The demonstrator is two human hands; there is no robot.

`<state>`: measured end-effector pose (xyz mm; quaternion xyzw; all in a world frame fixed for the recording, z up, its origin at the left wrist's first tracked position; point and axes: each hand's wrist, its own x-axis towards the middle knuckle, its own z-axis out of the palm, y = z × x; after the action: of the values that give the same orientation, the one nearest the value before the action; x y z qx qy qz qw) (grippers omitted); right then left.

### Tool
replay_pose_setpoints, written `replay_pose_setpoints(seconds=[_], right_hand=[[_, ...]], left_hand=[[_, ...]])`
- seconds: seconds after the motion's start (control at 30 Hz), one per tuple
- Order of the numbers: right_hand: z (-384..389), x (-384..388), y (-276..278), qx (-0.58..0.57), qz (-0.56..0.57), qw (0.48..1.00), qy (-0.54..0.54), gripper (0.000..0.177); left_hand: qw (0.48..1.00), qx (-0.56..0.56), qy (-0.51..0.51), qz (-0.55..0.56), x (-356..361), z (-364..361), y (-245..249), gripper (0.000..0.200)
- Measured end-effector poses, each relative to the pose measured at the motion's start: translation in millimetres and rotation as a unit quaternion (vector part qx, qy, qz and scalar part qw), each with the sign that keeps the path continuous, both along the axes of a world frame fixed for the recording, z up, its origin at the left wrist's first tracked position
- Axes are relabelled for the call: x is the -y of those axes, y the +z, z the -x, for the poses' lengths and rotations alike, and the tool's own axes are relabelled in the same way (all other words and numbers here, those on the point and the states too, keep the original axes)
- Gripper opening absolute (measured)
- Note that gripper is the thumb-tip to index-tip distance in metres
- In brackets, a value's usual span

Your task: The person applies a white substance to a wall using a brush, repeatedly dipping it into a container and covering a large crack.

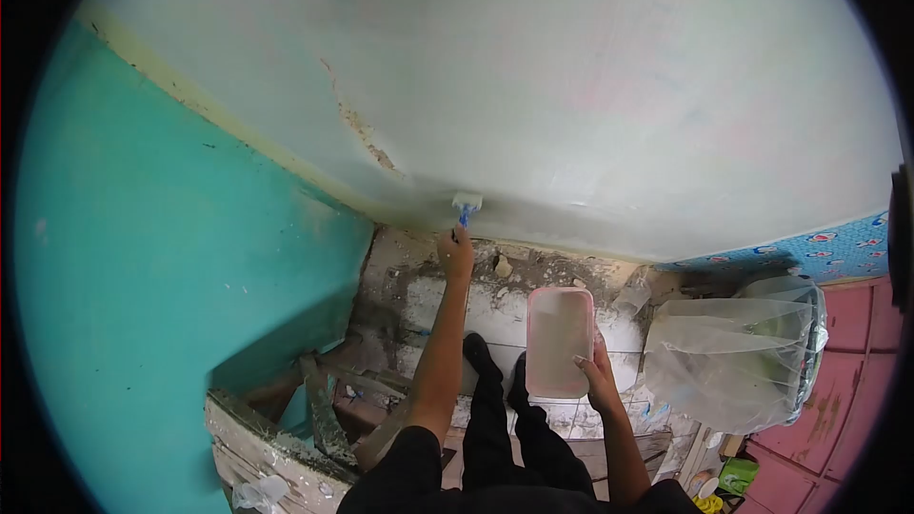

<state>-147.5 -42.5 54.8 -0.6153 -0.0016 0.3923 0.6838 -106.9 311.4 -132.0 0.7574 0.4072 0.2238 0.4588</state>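
Note:
My left hand (pixel 455 252) is closed round the handle of a paint brush (pixel 466 202), whose pale bristles touch the lower part of the whitish wall (pixel 533 67). In my right hand (pixel 598 376) is a pink rectangular tray (pixel 560 343) with whitish paint in it; the thumb lies over its right rim and the fingers are mostly hidden beneath. A cracked, peeling streak (pixel 367 138) runs down the wall, up and left of the brush.
A teal wall (pixel 171 228) stands at the left, with broken wooden furniture (pixel 276 457) below it. At the right are a plastic-covered container (pixel 733 352) and a pink cabinet (pixel 824 409). Debris lies on the tiled floor (pixel 495 314) along the wall's foot.

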Motion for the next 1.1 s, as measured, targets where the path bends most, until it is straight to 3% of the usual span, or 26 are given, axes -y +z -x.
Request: replay_pose_setpoints(seconds=[0.17,0.27,0.4,0.53,0.7,0.73,0.83,0.93,0.97,1.1], right_hand=[[2.8,5.8,-11.1,0.001,-0.029,1.000,0.005,0.080],[5.1,11.4,-19.0,-0.009,-0.018,1.000,0.021,0.081],[12.7,17.8,-48.3,0.004,-0.013,1.000,0.016,0.079],[15.4,23.8,-73.5,0.013,-0.006,1.000,0.022,0.080],[17.3,34.8,-113.6,0.015,0.004,1.000,0.027,0.083],[17.7,33.0,-111.1,0.011,0.003,1.000,0.024,0.083],[16.3,33.9,-111.2,0.008,0.007,1.000,0.014,0.082],[15.3,32.4,-102.7,-0.002,0.024,1.000,0.016,0.080],[14.7,32.0,-98.2,-0.004,0.033,0.999,0.017,0.079],[13.8,27.8,-91.5,0.023,0.002,1.000,0.010,0.078]], left_hand=[[0.979,0.192,0.040,0.064,36.1,16.3,190.8,0.041],[0.955,0.277,0.058,0.084,41.5,15.5,233.8,0.038],[0.965,0.260,0.025,0.038,32.5,-1.7,183.2,0.035],[0.982,0.185,-0.017,-0.044,21.1,-7.9,-3.0,0.036],[0.994,0.081,0.003,-0.070,38.4,-3.3,-156.5,0.039],[0.995,0.056,0.004,-0.079,38.8,-1.0,-165.3,0.039],[0.996,0.007,0.024,0.081,40.7,8.9,-175.2,0.039],[1.000,-0.019,0.002,0.001,22.5,18.3,-207.9,0.039],[1.000,0.003,0.004,0.030,16.9,19.7,-209.3,0.040],[0.993,0.062,0.027,0.094,1.5,0.4,-119.5,0.041]])
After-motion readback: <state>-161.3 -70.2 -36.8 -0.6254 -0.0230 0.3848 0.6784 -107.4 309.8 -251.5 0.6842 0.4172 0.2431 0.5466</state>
